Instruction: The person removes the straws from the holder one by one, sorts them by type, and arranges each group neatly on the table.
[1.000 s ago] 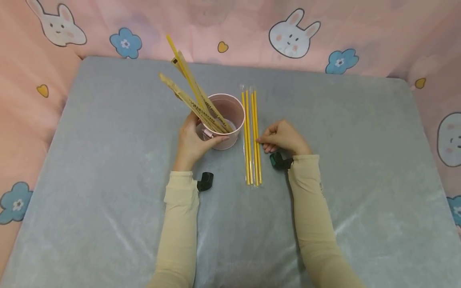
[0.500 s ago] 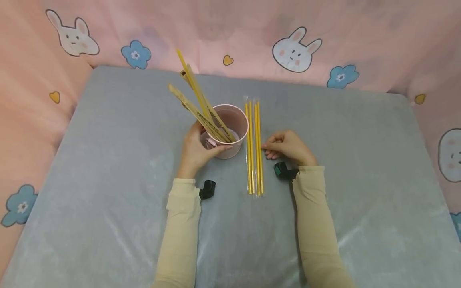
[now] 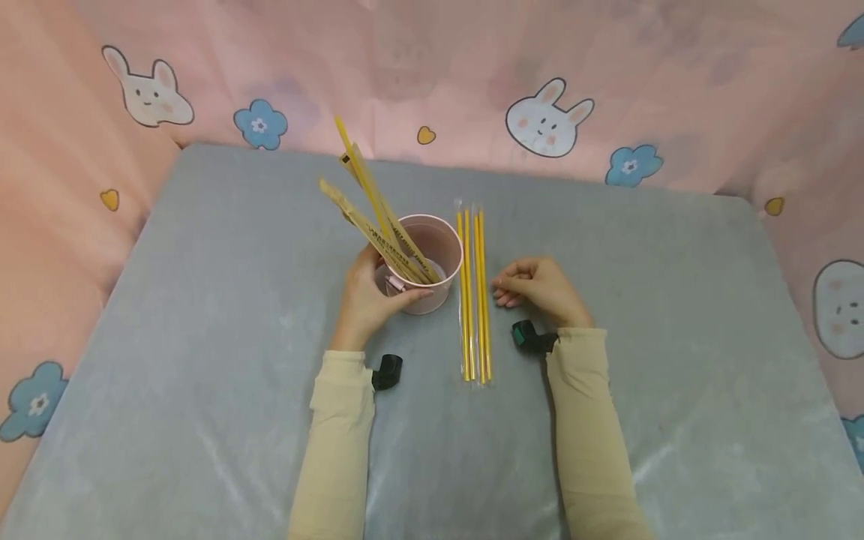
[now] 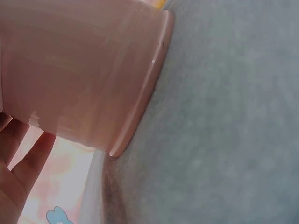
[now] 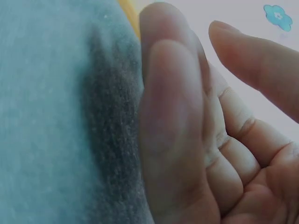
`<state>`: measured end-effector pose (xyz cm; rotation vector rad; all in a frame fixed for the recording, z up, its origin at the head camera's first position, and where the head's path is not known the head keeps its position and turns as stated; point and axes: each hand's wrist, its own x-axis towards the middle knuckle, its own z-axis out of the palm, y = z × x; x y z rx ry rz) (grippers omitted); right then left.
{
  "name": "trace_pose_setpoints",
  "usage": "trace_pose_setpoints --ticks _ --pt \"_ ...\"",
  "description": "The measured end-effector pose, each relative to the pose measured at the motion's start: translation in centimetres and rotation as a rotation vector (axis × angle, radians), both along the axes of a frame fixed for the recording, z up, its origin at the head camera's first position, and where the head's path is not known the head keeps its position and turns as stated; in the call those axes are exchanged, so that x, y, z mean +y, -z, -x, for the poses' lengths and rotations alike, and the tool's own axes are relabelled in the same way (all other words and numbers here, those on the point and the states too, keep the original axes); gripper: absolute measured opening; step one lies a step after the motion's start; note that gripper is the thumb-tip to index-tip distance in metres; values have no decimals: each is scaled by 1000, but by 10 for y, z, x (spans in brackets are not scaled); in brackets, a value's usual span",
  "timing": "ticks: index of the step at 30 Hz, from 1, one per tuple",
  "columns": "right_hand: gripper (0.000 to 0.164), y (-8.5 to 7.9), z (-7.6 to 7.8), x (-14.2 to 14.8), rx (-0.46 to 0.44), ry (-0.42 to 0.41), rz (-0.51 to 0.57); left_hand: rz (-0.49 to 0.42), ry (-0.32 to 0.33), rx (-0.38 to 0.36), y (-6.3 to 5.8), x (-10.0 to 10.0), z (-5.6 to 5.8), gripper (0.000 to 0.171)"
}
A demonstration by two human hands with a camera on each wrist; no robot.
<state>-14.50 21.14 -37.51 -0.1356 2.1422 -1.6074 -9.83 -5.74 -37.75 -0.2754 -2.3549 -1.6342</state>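
My left hand (image 3: 362,300) grips a small pink bucket (image 3: 432,304) from its left side, thumb over the near rim, fingers partly hidden behind. In the left wrist view, the bucket's base rim (image 4: 145,88) meets the grey cloth. Several brown paper-wrapped sticks (image 3: 364,225) with dark print lean left out of the bucket, beside one yellow straw (image 3: 361,169). Right of the bucket lie several yellow straws (image 3: 481,322) in clear wrappers, side by side. Just right of these, my right hand (image 3: 543,291) rests loosely curled, with nothing between thumb and fingers (image 5: 170,135).
Grey cloth (image 3: 236,300) covers the table. A pink curtain (image 3: 324,67) with rabbits and flowers hangs behind its far edge and at both sides. Black wrist cameras (image 3: 387,372) jut inward from both sleeves.
The head view has tilted up, so everything sits lower in it. My right fingertips have drawn slightly away from the rightmost straw. My left hand keeps its hold on the bucket.
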Motion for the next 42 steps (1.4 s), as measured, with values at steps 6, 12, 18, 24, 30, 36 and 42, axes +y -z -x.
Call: trace_pose_setpoints --ticks 6,12,18,24,30,36,42 --pt "25 2 -2 0 19 3 -14 3 2 0 0 0 -2 79" --pt "26 2 -1 1 29 6 -25 5 -6 15 0 0 -3 80" --pt "26 4 0 0 36 14 -18 11 -15 14 1 0 -3 79" --pt "26 5 -1 -1 32 34 -1 9 -16 9 1 1 -3 80" --pt "24 8 0 0 39 21 6 12 -20 27 2 1 -4 80" --pt "25 10 -2 3 52 20 14 22 -20 36 3 1 -6 79" --pt "27 11 -3 2 75 40 22 25 -25 49 3 1 -6 78"
